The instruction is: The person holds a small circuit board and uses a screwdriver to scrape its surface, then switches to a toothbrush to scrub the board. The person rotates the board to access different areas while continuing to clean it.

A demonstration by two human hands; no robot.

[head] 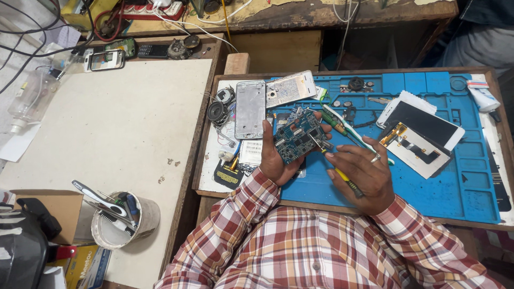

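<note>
My left hand [276, 160] holds a blue phone circuit board [299, 136] upright above the blue work mat [455, 182]. My right hand [361, 174] grips a yellow-handled screwdriver [342, 176], its tip touching the board's right side. A ring sits on one finger of that hand. Both sleeves are red and white plaid.
A silver phone frame [250, 108] and a back cover [290, 88] lie above the board. A disassembled phone with its screen [425, 131] rests to the right. Small speakers [217, 111], a toothbrush [353, 131], a tool cup [124, 219] and a plastic bottle [32, 96] are around.
</note>
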